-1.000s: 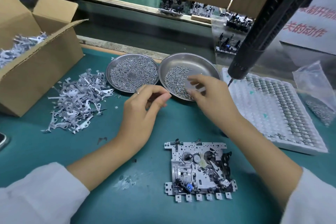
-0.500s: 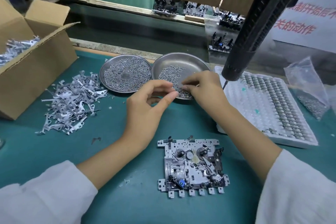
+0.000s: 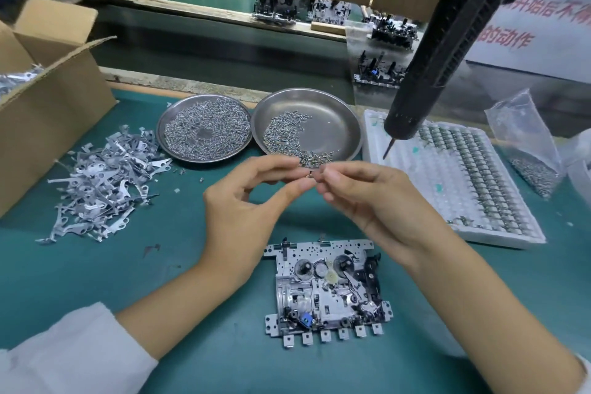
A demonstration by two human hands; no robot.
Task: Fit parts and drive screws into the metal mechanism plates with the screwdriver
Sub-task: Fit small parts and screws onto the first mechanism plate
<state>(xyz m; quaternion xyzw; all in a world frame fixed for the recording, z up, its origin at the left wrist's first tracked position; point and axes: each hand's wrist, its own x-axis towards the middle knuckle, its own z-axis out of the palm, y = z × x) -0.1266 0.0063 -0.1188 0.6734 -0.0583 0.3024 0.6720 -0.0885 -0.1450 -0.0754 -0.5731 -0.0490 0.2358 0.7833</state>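
Observation:
A metal mechanism plate [image 3: 326,291] with gears and a blue part lies flat on the green mat near me. My left hand [image 3: 246,211] and my right hand [image 3: 367,198] meet fingertip to fingertip above the mat, just in front of the dishes. Between the fingertips they pinch a tiny metal part [image 3: 311,173], too small to tell apart. A black electric screwdriver [image 3: 447,51] hangs from above on the right, bit pointing down over the white tray; neither hand touches it.
Two steel dishes hold small screws: a full one [image 3: 204,131] and a sparser one [image 3: 332,128]. A heap of stamped metal levers [image 3: 102,182] lies left, beside a cardboard box [image 3: 48,105]. A white tray of parts [image 3: 460,176] and a plastic bag [image 3: 527,144] sit right.
Both hands have drawn back from the right dish toward me and come together, now pinching a tiny part between their fingertips.

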